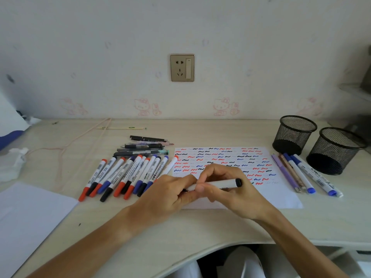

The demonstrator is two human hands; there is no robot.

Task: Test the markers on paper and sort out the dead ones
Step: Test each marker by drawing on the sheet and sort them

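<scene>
A white marker with a black end (224, 183) lies level between both hands over the near part of the test paper (281, 195), which is covered in red, blue and black squiggles. My left hand (170, 191) grips the marker's left end; whether its cap is on is hidden. My right hand (234, 193) holds the barrel with thumb and curled fingers. A row of several red, blue and black whiteboard markers (124, 177) lies left of the paper. Several pens (144, 147) lie behind that row. A small group of pens and blue markers (305, 175) lies right of the paper.
Two black mesh pen cups (295, 135) (333, 151) stand at the back right. A blank sheet (26, 215) lies at the near left, crumpled tissue (14, 163) beyond it. A pinkish cord (80, 141) runs across the back left. The desk's curved front edge (200, 251) is near.
</scene>
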